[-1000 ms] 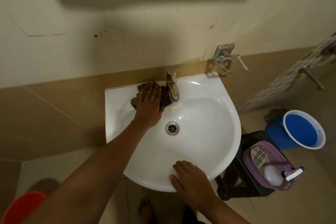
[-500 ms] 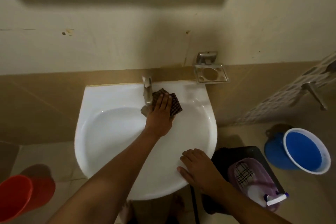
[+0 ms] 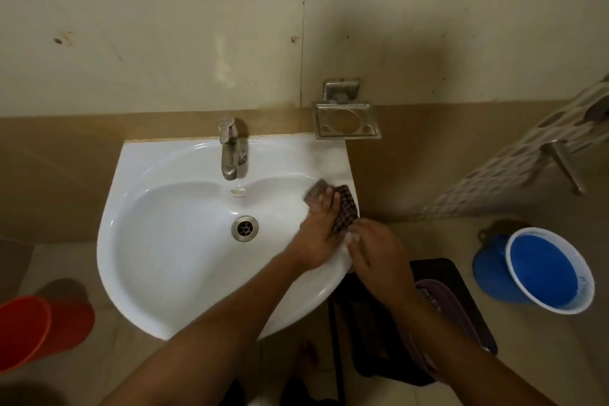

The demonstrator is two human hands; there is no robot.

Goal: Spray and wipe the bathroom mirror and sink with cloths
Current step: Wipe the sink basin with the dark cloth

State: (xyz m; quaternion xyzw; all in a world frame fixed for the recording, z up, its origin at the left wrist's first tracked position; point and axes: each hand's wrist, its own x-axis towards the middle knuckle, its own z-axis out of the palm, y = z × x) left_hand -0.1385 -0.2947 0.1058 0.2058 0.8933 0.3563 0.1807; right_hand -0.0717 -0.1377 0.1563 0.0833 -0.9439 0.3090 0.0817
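A white wall-mounted sink fills the middle, with a steel tap at its back and a drain in the bowl. My left hand presses a dark checked cloth flat onto the sink's right rim. My right hand rests on the rim's right edge just beside it, fingertips touching the cloth's near corner. The mirror is out of view.
An empty steel soap holder hangs on the wall right of the tap. A blue bucket stands on the floor at right, a red bucket at left. A black stool with a purple basket sits under my right arm.
My left hand has slid the cloth from beside the tap across to the sink's right rim. My right hand has moved from the front rim up to the right edge next to it.
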